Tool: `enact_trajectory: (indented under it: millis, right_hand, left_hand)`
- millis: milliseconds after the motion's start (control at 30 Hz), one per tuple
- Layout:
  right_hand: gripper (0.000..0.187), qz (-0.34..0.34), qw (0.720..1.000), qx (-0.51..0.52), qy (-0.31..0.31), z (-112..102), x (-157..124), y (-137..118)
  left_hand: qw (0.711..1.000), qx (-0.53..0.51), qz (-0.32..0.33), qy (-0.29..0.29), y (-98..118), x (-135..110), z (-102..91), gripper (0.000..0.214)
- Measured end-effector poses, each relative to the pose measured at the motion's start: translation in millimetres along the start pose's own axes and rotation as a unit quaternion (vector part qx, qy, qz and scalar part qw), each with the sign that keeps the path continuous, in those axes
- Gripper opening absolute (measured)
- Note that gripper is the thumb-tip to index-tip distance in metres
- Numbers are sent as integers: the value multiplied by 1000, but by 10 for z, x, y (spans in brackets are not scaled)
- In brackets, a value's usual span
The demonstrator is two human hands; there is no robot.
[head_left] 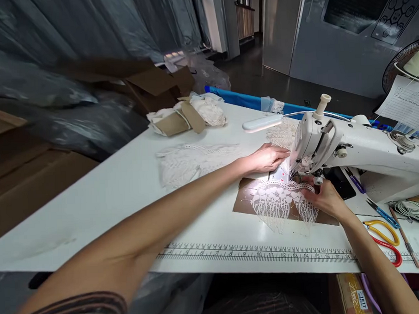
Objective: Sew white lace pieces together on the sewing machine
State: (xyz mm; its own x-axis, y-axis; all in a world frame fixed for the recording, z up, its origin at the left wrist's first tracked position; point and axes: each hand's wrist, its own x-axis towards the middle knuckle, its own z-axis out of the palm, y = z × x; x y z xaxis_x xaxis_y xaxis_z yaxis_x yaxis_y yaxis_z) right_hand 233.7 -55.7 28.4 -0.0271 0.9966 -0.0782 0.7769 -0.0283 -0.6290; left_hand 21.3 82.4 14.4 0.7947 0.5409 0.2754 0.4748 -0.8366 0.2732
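White fringed lace trim [272,203] lies over a brown piece [244,199] in front of the needle area of a white sewing machine [309,136]. My right hand [325,197] is closed at the lace's right end, thumb and fingers pinching its scalloped upper edge beside the presser foot. Reaching across from the left, my left hand [270,158] is at the lace behind the foot, fingers together and bent against it; its fingertips are partly hidden by the machine head. More lace [283,135] extends behind that hand. The machine's lamp brightly lights the stitching spot.
A flat lace piece [192,164] and a bundle of lace with cardboard [187,116] lie at left. Yellow-and-red-handled scissors [382,232], blue snips [383,213] and a thin stick [405,238] lie right. A ruler strip [255,254] runs along the table's front edge.
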Motion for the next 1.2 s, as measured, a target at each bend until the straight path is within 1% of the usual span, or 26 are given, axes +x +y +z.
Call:
enact_trajectory:
  millis: [67,133,233,300,367,400,433,467,533,567,600,633,667,700,733,800,833,867,933,1000,1033,1100,1200]
  right_hand:
    - [35,-1,1000,-29,-4,-51,-34,21]
    - [34,1,999,-34,12,-90,-72,46]
    - [36,3,999,13,32,-108,-126,89]
    - [36,6,998,67,19,-84,-151,98]
    - [36,15,988,156,-9,-21,-158,68]
    - [37,22,977,210,-22,25,-155,34]
    - [38,30,964,263,-30,77,-147,-11]
    - [40,37,949,310,-35,133,-137,-65]
    - [44,45,925,373,-52,236,-110,-184]
    - [47,46,917,390,-67,275,-97,-239]
    - [50,44,912,400,-85,300,-85,-284]
    - [54,41,910,400,-102,311,-76,-315]
    - [55,37,913,390,-113,306,-71,-331]
    - [53,30,925,363,-112,289,-70,-331]
    - [47,19,943,318,-100,262,-74,-315]
    - [33,-21,978,195,-64,199,-96,-249]
    - [28,-51,989,131,-47,174,-114,-206]
    - [26,-90,993,76,-33,160,-133,-159]
    - [26,-176,984,-3,-10,170,-172,-70]
    - [28,-242,968,-61,13,223,-199,-3]
    - [30,-260,961,-88,22,255,-205,19]
    - [33,-271,953,-132,31,307,-197,35]
    - [33,-270,950,-157,13,317,-143,19]
  left_hand:
    - [1000,0,25,-7,-46,110,3,20]
    - [999,2,42,-6,-76,152,-13,15]
    - [998,-3,47,30,-82,67,-77,17]
    - [997,-16,41,65,-35,-72,-129,22]
    - [993,-63,9,100,71,-244,-176,26]
    - [987,-110,-23,111,147,-330,-196,30]
    - [977,-166,-68,112,234,-410,-216,34]
    - [961,-232,-121,90,329,-479,-235,41]
    - [913,-352,-205,3,518,-579,-276,54]
    - [891,-391,-228,-34,603,-609,-297,60]
    - [875,-416,-240,-65,677,-627,-316,66]
    - [867,-423,-247,-87,736,-637,-331,70]
    - [870,-414,-250,-100,780,-643,-339,73]
    - [880,-390,-249,-107,809,-647,-339,76]
    - [896,-354,-246,-106,825,-654,-329,77]
    - [929,-274,-235,-88,827,-680,-282,72]
    - [940,-242,-228,-73,818,-699,-249,66]
    - [948,-223,-221,-57,806,-721,-212,61]
    - [953,-213,-214,-28,777,-766,-142,53]
    - [953,-218,-212,-5,749,-801,-91,49]
    - [952,-220,-213,4,735,-814,-75,49]
    - [950,-221,-219,22,710,-832,-64,48]
    - [944,-229,-234,39,680,-845,-79,50]
